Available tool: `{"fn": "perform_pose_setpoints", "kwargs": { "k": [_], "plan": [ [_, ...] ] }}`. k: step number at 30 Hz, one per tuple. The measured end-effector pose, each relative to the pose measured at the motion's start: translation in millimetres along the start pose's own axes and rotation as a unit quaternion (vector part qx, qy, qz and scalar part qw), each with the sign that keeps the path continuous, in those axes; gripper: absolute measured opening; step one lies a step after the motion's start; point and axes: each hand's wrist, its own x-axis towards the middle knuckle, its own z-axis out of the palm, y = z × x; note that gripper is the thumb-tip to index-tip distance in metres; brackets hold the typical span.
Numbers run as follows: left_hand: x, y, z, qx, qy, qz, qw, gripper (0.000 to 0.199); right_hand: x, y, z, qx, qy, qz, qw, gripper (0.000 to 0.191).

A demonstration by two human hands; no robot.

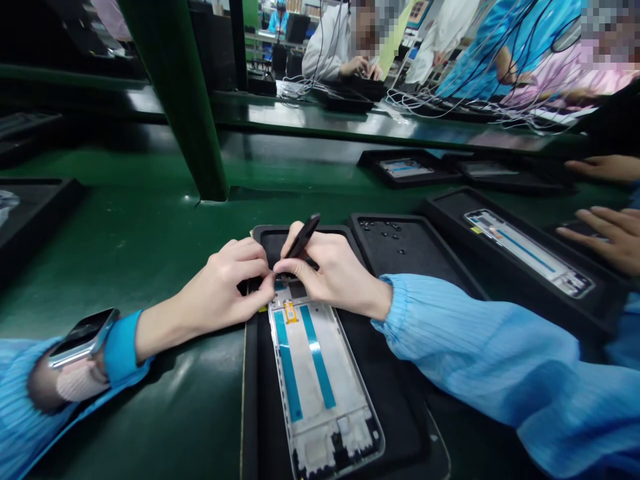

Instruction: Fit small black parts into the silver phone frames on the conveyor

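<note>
A silver phone frame with two blue strips and an orange flex piece lies in a black foam tray. My right hand is closed around a black pen-like tool, slanting over the frame's upper end. From the left, my left hand reaches the same end, its thumb and forefinger pinched together beside the right fingertips. Whatever lies between the left fingertips is too small to make out. Both hands partly cover the top of the frame.
A second black tray with several small dark parts is at the right. Beyond it sits a tray with another phone frame, near another person's hands. A green post rises behind my left hand. A black tray stands at far left.
</note>
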Motion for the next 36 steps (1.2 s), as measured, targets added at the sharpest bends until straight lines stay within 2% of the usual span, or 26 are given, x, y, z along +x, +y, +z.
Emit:
{"fn": "perform_pose_setpoints", "kwargs": {
  "k": [2, 6, 11, 14, 19, 25, 31, 36],
  "plan": [
    [-0.7, -0.9, -0.2, 0.003, 0.000, 0.005, 1.000, 0.021, 1.4, -1.0, 1.3, -0.023, -0.021, -0.028, 0.999, 0.008],
    [-1.9, -1.8, -1.1, 0.008, 0.005, 0.009, 1.000, 0.019, 0.8, -2.0, 2.5, -0.041, -0.033, -0.029, 0.998, 0.009],
    [0.0, 0.0, -0.9, -0.004, 0.001, -0.003, 1.000, 0.015, -2.7, 0.5, 2.1, 0.034, 0.046, 0.058, 0.997, 0.008],
    [1.1, 1.3, -0.5, -0.015, 0.003, -0.002, 1.000, 0.014, -3.9, 1.3, 2.3, 0.052, 0.052, 0.082, 0.994, 0.008],
    [0.8, 1.8, -0.8, -0.030, 0.011, -0.017, 0.999, 0.015, -3.6, 0.6, 3.4, 0.031, 0.046, 0.062, 0.997, 0.009],
    [0.2, 0.8, -1.2, -0.028, 0.009, -0.015, 0.999, 0.015, -2.6, -0.4, 4.5, 0.014, 0.023, -0.014, 1.000, 0.007],
    [0.0, 0.3, -1.7, -0.025, 0.008, -0.021, 0.999, 0.016, -4.1, -0.5, 1.9, 0.037, 0.062, 0.089, 0.993, 0.009],
    [-0.4, 0.8, -0.7, -0.025, 0.003, -0.026, 0.999, 0.017, -5.0, 0.3, 2.2, 0.029, 0.059, 0.093, 0.993, 0.009]
  ]
}}
